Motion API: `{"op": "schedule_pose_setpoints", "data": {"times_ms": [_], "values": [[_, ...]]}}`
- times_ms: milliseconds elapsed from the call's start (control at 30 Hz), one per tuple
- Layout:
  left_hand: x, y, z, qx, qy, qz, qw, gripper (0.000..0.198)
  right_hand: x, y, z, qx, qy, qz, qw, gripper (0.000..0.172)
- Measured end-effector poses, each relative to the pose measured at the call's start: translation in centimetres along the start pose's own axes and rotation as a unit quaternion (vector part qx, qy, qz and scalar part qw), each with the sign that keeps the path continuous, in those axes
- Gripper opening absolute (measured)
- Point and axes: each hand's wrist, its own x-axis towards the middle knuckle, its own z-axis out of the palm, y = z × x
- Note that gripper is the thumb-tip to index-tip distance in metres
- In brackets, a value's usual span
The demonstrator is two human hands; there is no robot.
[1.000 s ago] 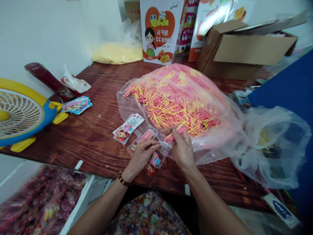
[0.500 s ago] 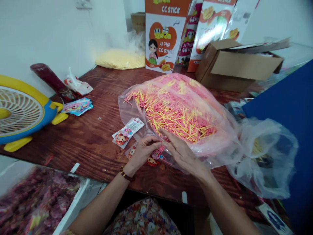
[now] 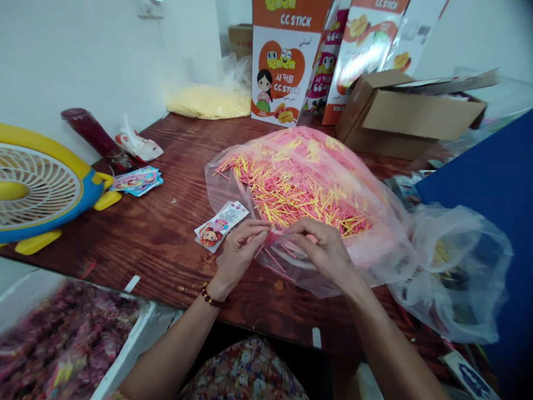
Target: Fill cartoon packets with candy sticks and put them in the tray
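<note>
While a printed sachet is lying left of the big bag of sticks, a small packet is being pinched at its near edge by the left hand and the right hand.

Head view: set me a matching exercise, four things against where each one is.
1 fan
2 cardboard box
3 printed packet
4 pink sticks

A pinched between left hand and right hand
B far right of the table
C left end of the table
D flat on the table, just left of the left hand

Pairs: 1-C, 2-B, 3-D, 4-A
</note>
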Motion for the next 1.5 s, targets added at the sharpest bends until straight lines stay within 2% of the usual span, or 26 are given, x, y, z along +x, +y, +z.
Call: {"op": "schedule_pose_setpoints", "data": {"times_ms": [100, 200, 233, 300, 367, 400, 567, 700, 833, 933, 1000, 1133, 1233, 1333, 1500], "values": [[0.1, -0.1, -0.1, -0.032, 0.016, -0.038, 0.999, 0.013, 0.8, 0.7, 0.3, 0.100, -0.004, 0.060, 0.993, 0.017], [0.3, -0.2, -0.6, -0.086, 0.025, -0.126, 0.988, 0.015, 1.3, 1.7, 0.8, 0.194, 0.003, 0.120, 0.974, 0.021], [0.4, -0.2, -0.8, -0.103, 0.012, -0.163, 0.981, 0.018, 1.5, 2.0, 0.9, 0.220, -0.005, 0.133, 0.966, 0.023], [0.5, -0.2, -1.3, -0.123, -0.049, -0.234, 0.963, 0.027, 1.6, 2.3, 1.3, 0.256, -0.015, 0.146, 0.955, 0.027], [0.5, -0.2, -1.6, -0.124, -0.105, -0.276, 0.947, 0.030, 1.6, 2.5, 1.6, 0.273, -0.013, 0.151, 0.950, 0.030], [0.5, -0.3, -1.7, -0.121, -0.116, -0.284, 0.944, 0.029, 1.6, 2.6, 1.7, 0.281, -0.013, 0.155, 0.947, 0.032], [0.0, -0.6, -1.3, -0.112, -0.065, -0.268, 0.955, 0.029, 1.3, 3.0, 2.4, 0.318, -0.036, 0.182, 0.930, 0.029], [-0.4, -1.4, -1.0, -0.089, -0.063, -0.230, 0.967, 0.028, 1.0, 3.3, 3.4, 0.290, -0.053, 0.170, 0.940, 0.026], [-0.8, -2.3, -1.0, -0.089, -0.056, -0.216, 0.971, 0.029, 0.7, 3.8, 4.8, 0.258, -0.025, 0.149, 0.954, 0.019], [-1.1, -2.7, -1.3, -0.098, -0.059, -0.223, 0.968, 0.037, 0.4, 4.3, 5.8, 0.253, 0.014, 0.144, 0.957, 0.019], [-1.3, -2.7, -1.5, -0.084, -0.054, -0.239, 0.966, 0.039, 0.2, 4.5, 6.1, 0.247, 0.012, 0.146, 0.958, 0.019], [-1.7, -2.3, -1.9, -0.084, -0.047, -0.283, 0.954, 0.033, 0.3, 4.6, 5.7, 0.234, -0.035, 0.139, 0.962, 0.021], [-2.0, -2.0, -2.1, -0.091, -0.054, -0.291, 0.951, 0.030, 0.6, 4.2, 5.1, 0.216, -0.008, 0.139, 0.966, 0.026], [-2.1, -1.7, -2.2, -0.092, -0.059, -0.292, 0.950, 0.030, 0.7, 3.6, 4.7, 0.137, 0.022, 0.122, 0.983, 0.031], [-2.4, -1.3, -3.0, -0.088, -0.071, -0.307, 0.945, 0.033, 0.7, 2.4, 4.3, 0.105, -0.051, 0.115, 0.986, 0.035]]}}
